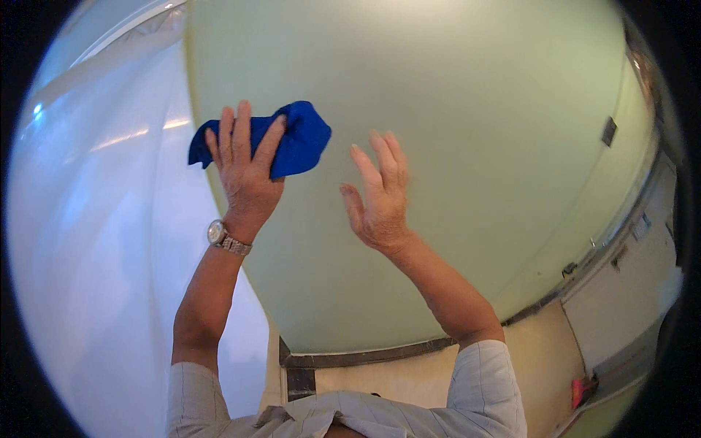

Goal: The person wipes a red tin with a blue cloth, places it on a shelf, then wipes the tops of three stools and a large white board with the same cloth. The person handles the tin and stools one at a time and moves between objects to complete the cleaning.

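My left hand (246, 175) lies with fingers spread over a blue cloth (304, 139), pressing it to a large pale green panel (482, 180) that looks like frosted glass. The cloth sits near the panel's left edge; one end bunches out to the right of the thumb, the other reaches past the little finger. A metal-banded watch is on my left wrist. To the right, my right hand (383, 191) holds nothing, its fingers apart in front of the panel. Whether it touches the surface I cannot tell.
A white, shiny sheet-like surface (104, 235) runs along the left side. A dark strip (372, 358) borders the panel's bottom. Toward the right are a small dark fitting (609, 132) on the panel and a red object (578, 392) low down.
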Motion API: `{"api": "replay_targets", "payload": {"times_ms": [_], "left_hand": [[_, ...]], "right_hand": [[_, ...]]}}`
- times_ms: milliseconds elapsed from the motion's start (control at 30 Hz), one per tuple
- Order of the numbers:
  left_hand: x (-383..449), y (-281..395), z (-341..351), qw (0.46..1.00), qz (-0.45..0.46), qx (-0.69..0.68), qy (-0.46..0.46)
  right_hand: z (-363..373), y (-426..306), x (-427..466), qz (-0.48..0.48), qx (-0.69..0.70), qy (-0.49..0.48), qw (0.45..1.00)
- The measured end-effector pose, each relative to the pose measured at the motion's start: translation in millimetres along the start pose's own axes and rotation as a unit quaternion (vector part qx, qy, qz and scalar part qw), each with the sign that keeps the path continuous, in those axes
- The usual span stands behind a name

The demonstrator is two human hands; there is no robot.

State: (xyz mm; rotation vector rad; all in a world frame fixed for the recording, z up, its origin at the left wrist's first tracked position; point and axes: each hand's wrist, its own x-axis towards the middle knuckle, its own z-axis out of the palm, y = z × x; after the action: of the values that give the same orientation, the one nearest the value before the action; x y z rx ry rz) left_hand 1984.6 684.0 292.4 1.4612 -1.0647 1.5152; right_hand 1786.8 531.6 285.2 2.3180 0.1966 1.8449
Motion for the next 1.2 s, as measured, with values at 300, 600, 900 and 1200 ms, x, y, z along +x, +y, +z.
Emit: {"api": "replay_targets", "payload": {"times_ms": [300, 600, 900, 1200], "left_hand": [[40.0, 124.4, 64.3, 0.994, 0.102, -0.030, -0.003], [26.1, 254.4, 127.2, 0.980, 0.127, -0.153, -0.006], [10.3, 238.1, 87.5, 0.923, 0.187, -0.321, -0.100], [-52.0, 110.3, 25.5, 0.926, 0.150, -0.339, -0.070]], "right_hand": [[-51.1, 5.9, 17.4, -0.012, 0.069, 0.090, 0.993], [-101.9, 98.7, -33.6, 0.039, 0.031, 0.146, 0.988], [-115.7, 107.9, -57.7, 0.084, 0.022, 0.131, 0.987], [-42.6, 29.3, -53.7, 0.096, -0.127, 0.067, 0.985]]}}
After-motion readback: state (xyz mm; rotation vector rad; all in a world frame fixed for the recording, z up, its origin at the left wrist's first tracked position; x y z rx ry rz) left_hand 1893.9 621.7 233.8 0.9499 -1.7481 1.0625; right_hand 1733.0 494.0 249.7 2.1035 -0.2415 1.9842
